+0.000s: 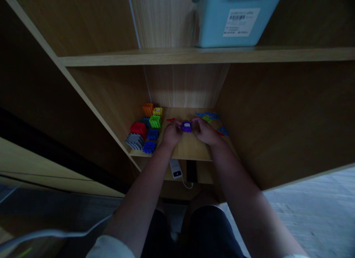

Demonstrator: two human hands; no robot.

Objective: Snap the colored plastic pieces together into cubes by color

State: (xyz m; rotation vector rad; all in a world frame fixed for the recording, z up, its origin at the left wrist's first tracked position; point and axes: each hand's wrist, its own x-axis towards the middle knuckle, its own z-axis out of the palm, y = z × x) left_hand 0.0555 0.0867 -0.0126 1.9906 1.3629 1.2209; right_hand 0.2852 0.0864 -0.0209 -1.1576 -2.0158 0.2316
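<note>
Between my two hands on the middle shelf is a small stack of purple interlocking plastic pieces (186, 127), with a pale label or slot on top. My left hand (172, 133) is curled at its left side, fingers against it. From the right, my right hand (203, 130) grips the opposite side, thumb and fingers close to the pieces. How firmly each hand presses is hard to see in the dim light. A thin red piece (170, 119) lies just beyond my left hand. Beyond the right hand are flat blue pieces (212, 115) and a green one (206, 118).
Along the shelf's left side sit coloured stacks: orange (148, 109), yellow (158, 111), light green (155, 121), red (139, 129), grey (135, 141) and blue (149, 147). A light-blue bin (216, 29) stands on the upper shelf (166, 57). Below is a white device (175, 168) with a cable.
</note>
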